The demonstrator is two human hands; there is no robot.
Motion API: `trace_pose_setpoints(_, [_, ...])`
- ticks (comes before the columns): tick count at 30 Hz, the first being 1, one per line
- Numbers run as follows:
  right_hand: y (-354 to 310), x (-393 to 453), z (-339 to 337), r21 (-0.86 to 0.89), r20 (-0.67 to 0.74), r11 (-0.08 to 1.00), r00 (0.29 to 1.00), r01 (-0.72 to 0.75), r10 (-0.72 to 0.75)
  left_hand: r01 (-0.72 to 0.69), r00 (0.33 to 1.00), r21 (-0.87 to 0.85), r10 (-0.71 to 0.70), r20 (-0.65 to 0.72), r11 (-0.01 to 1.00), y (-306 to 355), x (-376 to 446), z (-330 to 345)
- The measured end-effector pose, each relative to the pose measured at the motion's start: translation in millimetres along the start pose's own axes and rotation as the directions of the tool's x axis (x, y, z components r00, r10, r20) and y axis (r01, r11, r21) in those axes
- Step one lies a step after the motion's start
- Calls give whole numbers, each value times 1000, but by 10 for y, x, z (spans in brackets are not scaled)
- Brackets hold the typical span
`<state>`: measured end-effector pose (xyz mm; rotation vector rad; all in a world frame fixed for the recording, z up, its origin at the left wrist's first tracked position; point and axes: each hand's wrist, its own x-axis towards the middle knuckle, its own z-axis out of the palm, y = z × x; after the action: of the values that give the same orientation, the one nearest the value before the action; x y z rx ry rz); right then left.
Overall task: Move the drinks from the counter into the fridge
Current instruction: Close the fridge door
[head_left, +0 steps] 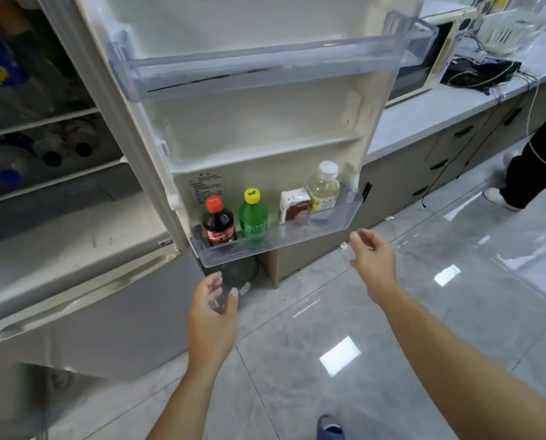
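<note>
The fridge door stands open, and its lowest door bin [329,230] holds several drinks. From left to right these are a cola bottle [218,222] with a red cap, a green bottle [253,215] with a yellow cap, a white and red carton [294,206], and a pale tea bottle [324,185] with a white cap. My left hand [213,315] hangs below the bin's left end, fingers relaxed, holding nothing. Just off the bin's right front corner, my right hand [373,258] is spread and holds nothing.
The upper door bin [265,69] has nothing in it. Fridge shelves [40,122] at left hold bottles. A grey counter [440,109] runs to the right with a microwave [424,58] and cables. A person's legs [532,166] stand at far right on the glossy tile floor.
</note>
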<state>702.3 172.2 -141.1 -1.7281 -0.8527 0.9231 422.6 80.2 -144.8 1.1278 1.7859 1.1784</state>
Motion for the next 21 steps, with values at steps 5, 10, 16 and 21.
trace_pose_setpoints(5, [-632,744,-109,171,28,985,999,32,-37,-37,996,-60,32,-88,997,399,61,372])
trace_pose_setpoints(10, [-1281,1397,-130,258,146,965,986,44,-84,-53,983,-106,33,-182,993,638,35,780])
trace_pose_setpoints(16, [-1859,1841,-69,270,234,962,967,40,-105,-30,966,-47,17,-259,998,714,-195,957])
trace_pose_setpoints(21, [-1894,1896,29,323,300,945,952,-49,-53,-28,955,-35,16,-296,999,774,-374,931])
